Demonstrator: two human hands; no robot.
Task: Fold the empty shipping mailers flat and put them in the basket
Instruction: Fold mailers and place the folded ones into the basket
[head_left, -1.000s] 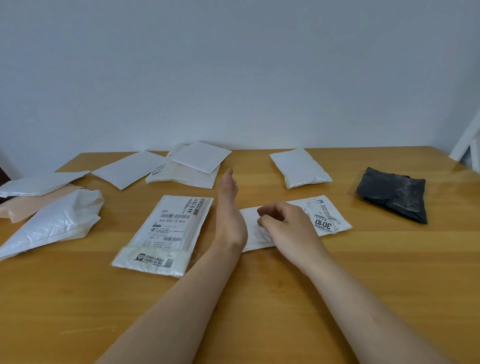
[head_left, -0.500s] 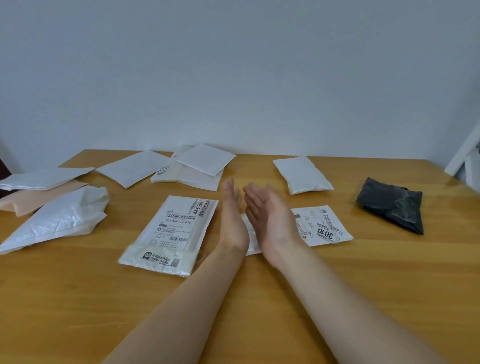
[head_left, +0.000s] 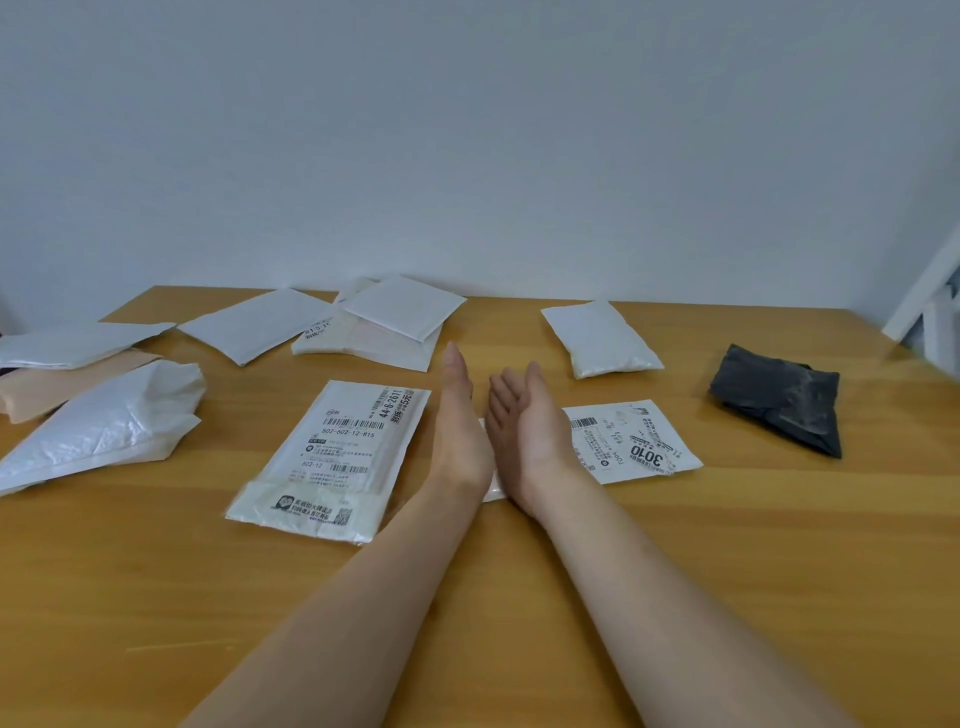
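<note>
Neither hand has a grip on anything right now. Left hand (head_left: 460, 415) is stood up on its pinky edge with the fingers straight, and right hand (head_left: 524, 426) is just beside it, palm turned toward the left one, fingers loose and spread a bit. Both grips are apart and holding nothing.

Both hands are parked over the left end of the 3010 mailer (head_left: 634, 441), a small white one lying flat on the wooden surface (head_left: 727, 571) with its label up. Can't really tell if they're pressing it or just above it.

Everything else, going out from that 3010 mailer:
- just left of it, past the left hand, a bigger labelled mailer (head_left: 337, 457) lying flat
- behind it, a puffy white mailer (head_left: 600, 340)
- off to its right, well apart, a crumpled black mailer (head_left: 779, 397)
- behind and to the left, a square white mailer (head_left: 402, 312) stacked on another white mailer (head_left: 358, 345), with a flat white mailer (head_left: 254, 325) beside those
- far left, a rumpled white mailer (head_left: 104, 421), a peach mailer (head_left: 62, 382) and one more white one (head_left: 72, 343) at the edge
</note>
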